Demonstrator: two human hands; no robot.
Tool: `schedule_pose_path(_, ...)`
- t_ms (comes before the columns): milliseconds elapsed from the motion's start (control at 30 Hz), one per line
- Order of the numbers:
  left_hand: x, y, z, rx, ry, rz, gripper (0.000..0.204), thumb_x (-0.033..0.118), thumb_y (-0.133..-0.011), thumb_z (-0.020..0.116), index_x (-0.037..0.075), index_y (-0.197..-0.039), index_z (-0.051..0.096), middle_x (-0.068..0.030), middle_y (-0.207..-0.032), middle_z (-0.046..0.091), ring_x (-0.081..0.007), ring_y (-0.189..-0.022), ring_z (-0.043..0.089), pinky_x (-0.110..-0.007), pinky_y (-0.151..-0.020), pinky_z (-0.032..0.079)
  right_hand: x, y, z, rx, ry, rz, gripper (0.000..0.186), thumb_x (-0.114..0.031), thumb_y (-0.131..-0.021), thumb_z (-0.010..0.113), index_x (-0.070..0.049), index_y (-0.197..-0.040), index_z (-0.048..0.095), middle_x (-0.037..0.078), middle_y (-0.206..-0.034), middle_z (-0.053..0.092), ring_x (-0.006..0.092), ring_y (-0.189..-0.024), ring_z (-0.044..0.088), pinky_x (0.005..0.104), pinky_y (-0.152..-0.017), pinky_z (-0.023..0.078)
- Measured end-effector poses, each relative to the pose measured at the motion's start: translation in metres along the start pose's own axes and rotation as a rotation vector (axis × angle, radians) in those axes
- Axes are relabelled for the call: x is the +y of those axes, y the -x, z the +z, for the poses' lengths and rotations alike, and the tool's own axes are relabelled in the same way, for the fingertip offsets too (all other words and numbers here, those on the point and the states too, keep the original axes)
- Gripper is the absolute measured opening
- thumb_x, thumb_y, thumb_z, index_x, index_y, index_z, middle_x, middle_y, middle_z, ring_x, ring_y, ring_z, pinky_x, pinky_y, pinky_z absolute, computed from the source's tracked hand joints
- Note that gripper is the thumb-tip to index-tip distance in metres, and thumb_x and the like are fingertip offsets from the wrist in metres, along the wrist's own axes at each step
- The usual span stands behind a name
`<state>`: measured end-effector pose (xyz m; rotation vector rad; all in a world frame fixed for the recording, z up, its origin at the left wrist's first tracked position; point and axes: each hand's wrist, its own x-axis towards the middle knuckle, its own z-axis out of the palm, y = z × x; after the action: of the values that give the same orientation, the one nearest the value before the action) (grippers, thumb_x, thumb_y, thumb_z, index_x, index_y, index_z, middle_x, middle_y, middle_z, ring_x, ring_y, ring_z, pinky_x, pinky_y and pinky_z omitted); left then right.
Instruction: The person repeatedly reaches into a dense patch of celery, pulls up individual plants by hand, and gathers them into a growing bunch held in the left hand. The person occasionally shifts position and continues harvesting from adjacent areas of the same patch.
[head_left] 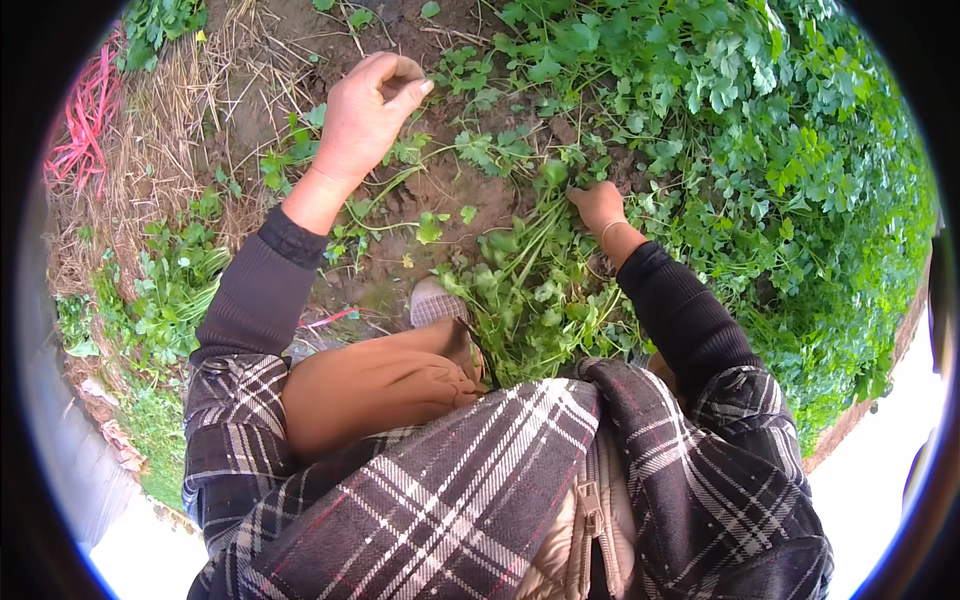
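Note:
My left hand (362, 122) is raised over bare soil at the upper left of centre. Its fingers curl round toward the thumb, and nothing shows between them. Lower and to the right, my right hand (600, 207) is closed at the end of a loose bunch of celery-like greens (535, 245). Its fingertips are partly hidden among stems and leaves. The long pale stems slant down from that hand toward my lap, where their leaves spread (545, 325). Standing leafy plants (700, 150) are right beside the hand.
Dense greens (830, 240) fill the right side. At left lie dry straw (150, 150), a heap of pink-red ties (85, 125) and a pile of cut greens (175, 290). My shoe (437, 303) and brown-trousered knee (380, 375) are close below the soil patch (455, 205).

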<state>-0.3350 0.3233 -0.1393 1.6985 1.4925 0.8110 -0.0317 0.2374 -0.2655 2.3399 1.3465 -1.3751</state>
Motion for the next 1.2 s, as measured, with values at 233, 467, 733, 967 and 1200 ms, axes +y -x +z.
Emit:
schedule_pose_path(233,-0.010,0.018,-0.017,-0.066,0.106,-0.103,0.016,0.015,-0.080,0.063,0.000,-0.085,0.059,-0.0047,-0.082,0.059,-0.0123,-0.073,0.058,-0.026,-0.068,0.047,-0.018,0.018,0.031,0.100,-1.038,0.554,0.016,-0.019,-0.083,0.060,-0.004,-0.083,0.060,0.005,-0.065,0.058,0.0192,-0.047,0.054,0.0325,-0.043,0.039)
schedule_pose_path(467,-0.012,0.020,-0.017,-0.120,0.155,-0.111,0.019,0.017,-0.081,0.064,0.000,-0.086,0.059,-0.0063,-0.082,0.060,-0.0136,-0.074,0.059,-0.027,-0.070,0.047,-0.037,0.014,0.025,0.076,-0.886,0.458,0.017,-0.013,-0.079,0.064,0.001,-0.072,0.059,0.008,-0.059,0.056,0.0207,-0.043,0.051,0.0339,-0.040,0.036)
schedule_pose_path(733,-0.023,0.022,-0.009,-0.178,0.150,-0.124,0.022,0.022,-0.081,0.064,0.000,-0.086,0.060,-0.0066,-0.080,0.062,-0.0142,-0.075,0.060,-0.028,-0.071,0.047,-0.039,0.003,0.013,-0.030,-0.639,0.444,0.023,-0.014,-0.073,0.068,0.007,-0.068,0.058,0.011,-0.065,0.060,0.0211,-0.052,0.059,0.0341,-0.044,0.044)
schedule_pose_path(967,-0.025,0.027,-0.006,-0.221,0.149,-0.176,0.022,0.022,-0.080,0.064,0.001,-0.086,0.061,-0.0063,-0.079,0.063,-0.0141,-0.075,0.060,-0.028,-0.071,0.047,-0.024,-0.004,0.028,-0.017,-0.444,0.312,0.027,-0.013,-0.078,0.063,-0.001,-0.057,0.051,0.004,-0.051,0.047,0.0152,-0.040,0.040,0.0301,-0.038,0.028)
schedule_pose_path(1200,-0.023,0.017,-0.001,-0.260,0.141,-0.171,0.021,0.021,-0.080,0.064,0.001,-0.086,0.061,-0.0061,-0.080,0.063,-0.0139,-0.076,0.060,-0.028,-0.071,0.046,-0.023,0.000,-0.005,-0.190,-0.356,0.332,0.023,-0.014,-0.075,0.066,0.005,-0.064,0.058,0.008,-0.056,0.056,0.0166,-0.040,0.049,0.0297,-0.039,0.037)
